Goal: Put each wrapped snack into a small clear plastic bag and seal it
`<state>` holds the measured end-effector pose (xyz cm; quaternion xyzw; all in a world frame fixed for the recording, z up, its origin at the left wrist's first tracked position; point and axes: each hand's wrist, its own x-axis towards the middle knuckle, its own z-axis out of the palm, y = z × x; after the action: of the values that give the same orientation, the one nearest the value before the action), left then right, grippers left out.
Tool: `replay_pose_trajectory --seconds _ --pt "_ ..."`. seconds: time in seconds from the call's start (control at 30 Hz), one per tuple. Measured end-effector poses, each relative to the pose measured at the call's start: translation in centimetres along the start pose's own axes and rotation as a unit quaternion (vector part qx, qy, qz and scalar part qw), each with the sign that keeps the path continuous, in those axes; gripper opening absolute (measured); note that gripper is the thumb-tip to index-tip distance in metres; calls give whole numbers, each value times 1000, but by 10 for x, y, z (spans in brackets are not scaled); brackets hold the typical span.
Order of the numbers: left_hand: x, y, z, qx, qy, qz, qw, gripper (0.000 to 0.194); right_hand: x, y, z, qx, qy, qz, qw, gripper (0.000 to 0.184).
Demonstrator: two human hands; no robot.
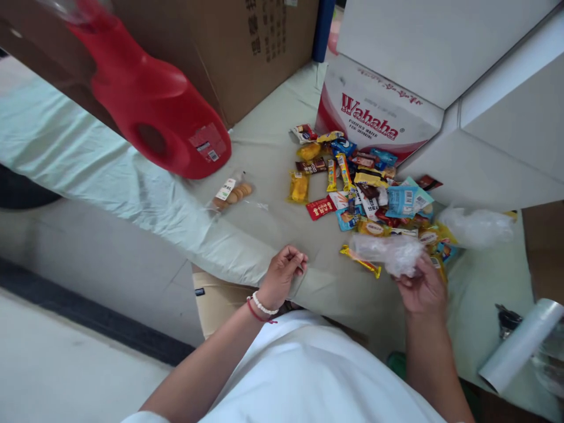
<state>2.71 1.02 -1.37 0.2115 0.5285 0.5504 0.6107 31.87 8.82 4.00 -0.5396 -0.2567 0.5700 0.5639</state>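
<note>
My right hand grips a crumpled clear plastic bag at the near right of the snack pile. Under and behind the bag lies a heap of small wrapped snacks in yellow, blue, red and brown packets. A thin yellow packet sticks out beside the bag. Near the table's front edge, my left hand is closed, thumb against curled fingers; anything between them is too small or clear to make out. Farther left rests a clear pack of round biscuits with a white label.
A large red jug stands at the left before a brown carton. A Wahaba-like printed water carton and white boxes border the back right. Another crumpled plastic bag and a plastic roll lie on the right.
</note>
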Motion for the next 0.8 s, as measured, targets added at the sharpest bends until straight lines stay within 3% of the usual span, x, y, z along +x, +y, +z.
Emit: replay_pose_trajectory --seconds 0.07,0.13,0.23,0.3,0.4,0.47,0.53,0.67,0.8 --pt "-3 -2 4 22 -11 20 999 40 0 -8 -10 2 16 -21 1000 28" --pt "-5 -5 12 43 -39 41 997 46 -6 -8 -12 -4 1 10 1000 29" --pt "-9 -9 28 38 -100 44 993 76 -23 5 -2 -24 -67 80 994 28" --pt "-10 -10 37 20 -135 19 991 85 -34 19 10 -34 -129 128 983 24" --pt "-12 -12 41 32 -177 -44 983 60 -44 40 25 -25 -188 179 965 20" --pt "-14 -14 39 85 -165 -53 981 39 -47 52 31 -12 -193 185 964 23" --pt "-16 -16 37 146 -120 -20 982 33 -50 60 32 -18 -199 190 961 28" --pt "-20 -17 33 221 -65 29 973 31 -57 63 30 -108 -276 177 939 47" --pt "-19 -16 30 242 -37 44 969 37 -46 45 28 -188 -285 111 933 34"
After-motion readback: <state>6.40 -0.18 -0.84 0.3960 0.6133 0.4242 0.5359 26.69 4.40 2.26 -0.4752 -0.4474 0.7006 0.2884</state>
